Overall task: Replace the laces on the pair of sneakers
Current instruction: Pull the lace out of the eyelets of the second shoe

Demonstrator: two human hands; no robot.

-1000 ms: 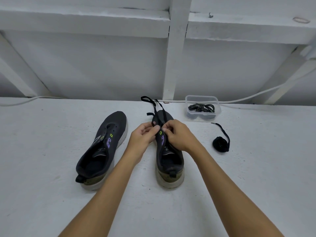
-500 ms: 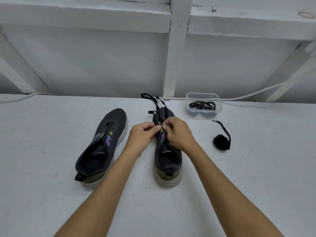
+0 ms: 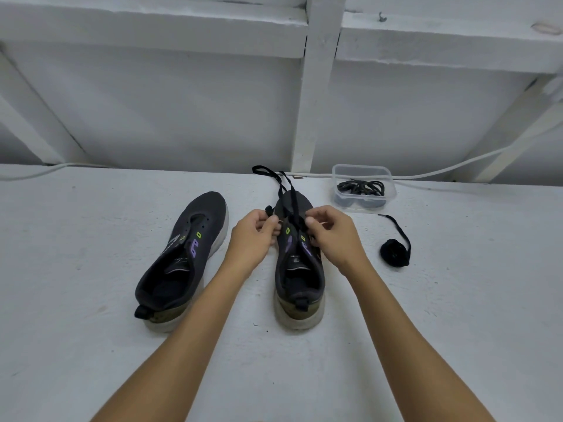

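Two dark sneakers with pale soles stand on a white surface, toes pointing away from me. The left sneaker (image 3: pixel 185 257) has no lace in its eyelets. On the right sneaker (image 3: pixel 300 278) a flat black lace (image 3: pixel 285 185) runs from the front eyelets over the toe and loops on the surface behind. My left hand (image 3: pixel 254 236) pinches one strand of the lace at the shoe's left eyelet row. My right hand (image 3: pixel 333 236) pinches the lace at the right eyelet row. The fingertips hide the eyelets being worked.
A clear plastic box (image 3: pixel 364 190) with black laces inside stands behind the right sneaker. A rolled black lace (image 3: pixel 394 252) with a loose end lies to the right. A white cable (image 3: pixel 457 169) runs along the back wall, under white beams.
My hands have drawn slightly apart at the front eyelets of the right sneaker. The camera has shifted a little; sneakers, box and rolled lace stay put.
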